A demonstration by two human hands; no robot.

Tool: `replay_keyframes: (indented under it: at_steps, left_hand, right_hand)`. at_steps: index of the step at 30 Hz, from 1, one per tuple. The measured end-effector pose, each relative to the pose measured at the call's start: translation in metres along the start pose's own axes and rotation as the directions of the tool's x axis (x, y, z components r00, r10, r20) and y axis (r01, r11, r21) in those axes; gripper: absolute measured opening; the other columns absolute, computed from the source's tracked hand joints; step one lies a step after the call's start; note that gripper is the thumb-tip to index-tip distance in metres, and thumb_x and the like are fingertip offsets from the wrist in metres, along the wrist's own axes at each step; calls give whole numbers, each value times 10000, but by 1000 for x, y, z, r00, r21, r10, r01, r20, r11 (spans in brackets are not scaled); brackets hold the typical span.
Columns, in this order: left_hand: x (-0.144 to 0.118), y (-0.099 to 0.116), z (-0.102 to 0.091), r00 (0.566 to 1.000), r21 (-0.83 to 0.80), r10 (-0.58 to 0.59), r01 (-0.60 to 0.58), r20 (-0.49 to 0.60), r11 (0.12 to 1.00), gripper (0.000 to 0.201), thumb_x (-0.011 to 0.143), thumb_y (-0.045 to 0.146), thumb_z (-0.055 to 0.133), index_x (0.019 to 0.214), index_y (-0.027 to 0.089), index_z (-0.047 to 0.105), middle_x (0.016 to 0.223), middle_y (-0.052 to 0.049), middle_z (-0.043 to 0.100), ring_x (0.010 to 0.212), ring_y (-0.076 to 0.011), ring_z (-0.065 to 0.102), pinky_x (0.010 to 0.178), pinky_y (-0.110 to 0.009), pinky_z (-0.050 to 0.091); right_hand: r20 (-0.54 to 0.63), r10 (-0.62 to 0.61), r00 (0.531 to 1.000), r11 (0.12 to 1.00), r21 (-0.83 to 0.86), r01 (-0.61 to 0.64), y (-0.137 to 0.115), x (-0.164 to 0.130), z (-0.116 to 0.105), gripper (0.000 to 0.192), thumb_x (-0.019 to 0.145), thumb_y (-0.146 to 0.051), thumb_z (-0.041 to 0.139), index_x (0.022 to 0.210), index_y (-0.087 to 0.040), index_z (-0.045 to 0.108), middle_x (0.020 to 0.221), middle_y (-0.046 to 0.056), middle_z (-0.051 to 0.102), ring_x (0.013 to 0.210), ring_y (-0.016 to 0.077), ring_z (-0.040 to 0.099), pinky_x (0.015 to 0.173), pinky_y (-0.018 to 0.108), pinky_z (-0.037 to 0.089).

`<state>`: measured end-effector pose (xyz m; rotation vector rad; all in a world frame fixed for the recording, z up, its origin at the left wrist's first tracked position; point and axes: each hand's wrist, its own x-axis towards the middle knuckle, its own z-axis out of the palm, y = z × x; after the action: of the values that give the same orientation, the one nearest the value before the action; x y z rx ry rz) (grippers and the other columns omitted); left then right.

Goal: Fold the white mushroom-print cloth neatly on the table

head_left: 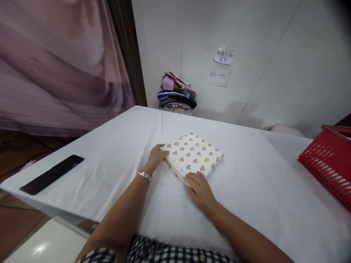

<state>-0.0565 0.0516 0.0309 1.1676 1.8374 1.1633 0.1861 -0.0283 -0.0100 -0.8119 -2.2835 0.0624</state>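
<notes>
A folded white cloth printed with grey mushrooms, plus a few yellow, red and dark ones, lies in the middle of the white-covered table. Its layers show along the near left edge. My left hand, with a silver bracelet at the wrist, pinches the cloth's left corner, thumb on top and the other fingers partly hidden at the edge. At the near corner, my right hand rests with its fingers stretched flat on the cloth's top.
A dark flat slab lies at the table's left end. On the right stands a red plastic basket. Beyond the far edge, a stack of folded fabrics sits against the wall, below and left of paper notes. A pinkish curtain hangs at left.
</notes>
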Motion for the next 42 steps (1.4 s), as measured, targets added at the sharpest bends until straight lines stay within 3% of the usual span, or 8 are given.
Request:
replay_keyframes:
  at_steps: [3,9,14,20,26,34,39,42]
  left_hand:
    - [1,-3,-1,999,166,41,-36,-26,985,418,647,229,642,1061,196,598,815,-17,633,672,-135,584,580,-235,453]
    - [-1,-6,-4,999,65,41,-39,-29,997,456,664,248,648,1111,185,579,851,-24,632,693,-135,598,581,-223,465]
    - [-1,-9,-5,999,198,39,-35,-13,979,455,650,252,653,1094,176,594,844,-25,640,701,-146,593,615,-244,456]
    - [-4,-10,-8,996,43,84,-83,-19,996,456,673,292,636,1113,183,586,848,-19,640,688,-139,587,615,-244,456]
    - [-6,-13,-7,996,300,79,-65,-34,952,425,697,274,614,1118,220,588,908,-27,656,792,-173,599,697,-276,447]
    - [-6,-25,-9,991,121,108,-98,-78,988,436,725,374,633,1118,190,598,917,-36,659,793,-167,610,721,-287,478]
    - [-22,-23,-8,858,282,435,-361,-274,889,337,810,312,554,1120,186,588,1046,-71,649,896,-187,594,799,-341,486]
    - [-34,-20,-4,733,419,663,-561,-149,714,243,833,248,523,1044,193,629,1065,-77,655,1007,-212,565,883,-379,463]
  right_hand:
    - [22,-39,999,998,-41,40,-2,1,-2,360,865,-82,414,1154,-206,589,1135,90,645,1111,218,549,1006,464,351]
    - [1,-116,993,993,-33,116,1,1,-4,345,865,-82,420,1141,-190,597,1131,93,651,1092,211,556,953,420,386]
    - [71,-104,992,992,-61,108,0,2,-5,364,856,-63,418,1141,-195,601,1141,93,646,1105,217,544,940,421,391]
    - [61,-125,990,988,-83,130,-1,0,-5,328,868,-64,431,1114,-180,613,1147,95,642,1110,222,534,949,418,381]
    - [73,-120,990,987,-102,127,-2,-1,-2,323,867,-58,430,1110,-164,615,1161,104,631,1135,225,506,966,426,358]
    - [98,-99,990,989,-105,109,-2,-3,-1,326,882,-69,414,1120,-172,612,1184,97,621,1139,224,493,978,431,342]
    - [123,-87,989,990,-102,100,-1,-5,0,334,887,-81,427,1153,-178,605,1219,101,609,1171,227,478,998,443,325]
    - [129,-84,988,991,-91,96,-1,-6,0,332,892,-99,438,1170,-184,598,1236,103,602,1184,229,475,1007,445,320]
